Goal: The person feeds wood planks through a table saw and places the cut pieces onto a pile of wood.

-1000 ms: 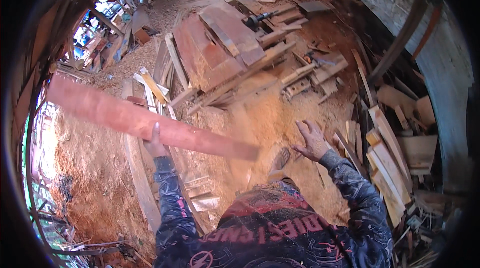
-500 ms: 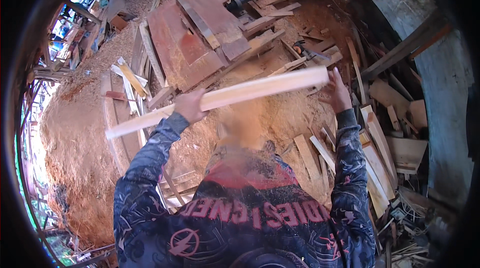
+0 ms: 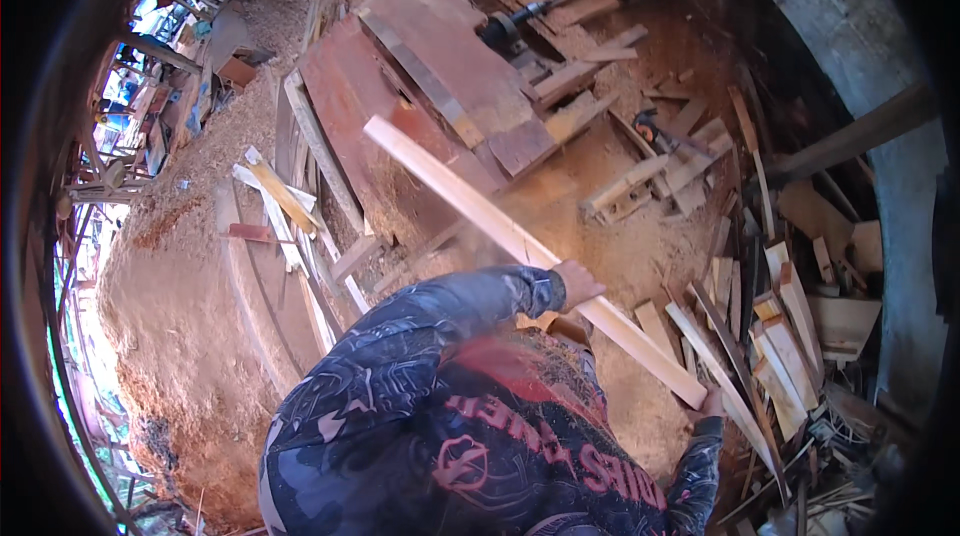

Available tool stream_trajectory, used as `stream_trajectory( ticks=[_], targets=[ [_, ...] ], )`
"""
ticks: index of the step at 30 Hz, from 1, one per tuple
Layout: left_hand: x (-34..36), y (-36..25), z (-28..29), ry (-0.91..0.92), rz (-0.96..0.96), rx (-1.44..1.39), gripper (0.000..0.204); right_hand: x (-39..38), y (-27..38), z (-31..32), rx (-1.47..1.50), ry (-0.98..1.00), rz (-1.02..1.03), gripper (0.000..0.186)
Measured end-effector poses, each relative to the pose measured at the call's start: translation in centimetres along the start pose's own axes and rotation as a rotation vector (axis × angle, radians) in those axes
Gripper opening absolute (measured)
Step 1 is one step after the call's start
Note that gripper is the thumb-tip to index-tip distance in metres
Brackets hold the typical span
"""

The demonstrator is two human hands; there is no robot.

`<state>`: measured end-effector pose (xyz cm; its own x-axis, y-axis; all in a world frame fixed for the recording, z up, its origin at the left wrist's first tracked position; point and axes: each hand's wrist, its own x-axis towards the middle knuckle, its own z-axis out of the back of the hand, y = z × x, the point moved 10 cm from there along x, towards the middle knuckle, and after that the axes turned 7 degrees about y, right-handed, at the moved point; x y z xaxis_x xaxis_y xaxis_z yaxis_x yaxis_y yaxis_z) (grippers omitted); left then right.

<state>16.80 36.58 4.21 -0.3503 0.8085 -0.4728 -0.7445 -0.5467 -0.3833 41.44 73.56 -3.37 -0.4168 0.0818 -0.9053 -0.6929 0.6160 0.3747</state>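
Note:
A long pale wooden plank (image 3: 480,214) slants across in front of me, from the red-brown boards at the upper left down to my right side. My left hand (image 3: 578,284) is wrapped round it past its middle. At its near right end, my right hand (image 3: 708,404) grips the plank, the fingers partly hidden by the wood and sleeve. The far end of the plank is free and hangs over the dusty red-brown wooden panel (image 3: 340,86).
A power drill (image 3: 520,21) lies on wood pieces beyond the panel. A dark and orange tool (image 3: 650,126) rests among scraps at the right. Several offcuts (image 3: 780,346) lean near the wall (image 3: 900,236). Narrow strips (image 3: 285,201) lie at the left on sawdust.
The plank has swung from nearly level to a steep slant, its right end lowered toward me and its left end raised. Both hands have moved with it, and my left arm now reaches across my body.

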Motion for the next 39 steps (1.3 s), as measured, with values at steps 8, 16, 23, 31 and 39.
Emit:
stream_trajectory(
  ticks=[8, 16, 23, 31, 39],
  targets=[
    [2.0, 4.6, -7.1, 0.129, -0.024, 0.027, 0.045, 2.0, -11.1, -0.6, 0.179, 0.117, -0.234, 0.035],
    [-9.9, 7.4, -3.2, -0.630, 0.558, 0.140, 0.045, 4.2, -16.1, -5.0, 0.250, 0.175, -0.285, 0.033],
    [-12.1, 21.6, -13.0, -1.090, 0.966, -1.254, 0.059, 3.6, -16.8, -4.3, 0.268, 0.118, -0.266, 0.035],
    [-11.4, 23.8, -13.6, -0.972, 0.955, -1.174, 0.055, 4.1, -15.6, -4.7, 0.207, 0.141, -0.220, 0.035],
    [-11.7, 23.7, -12.5, -1.007, 0.876, -1.225, 0.055, 3.8, -17.3, -4.9, 0.204, 0.113, -0.229, 0.037]
  ],
)
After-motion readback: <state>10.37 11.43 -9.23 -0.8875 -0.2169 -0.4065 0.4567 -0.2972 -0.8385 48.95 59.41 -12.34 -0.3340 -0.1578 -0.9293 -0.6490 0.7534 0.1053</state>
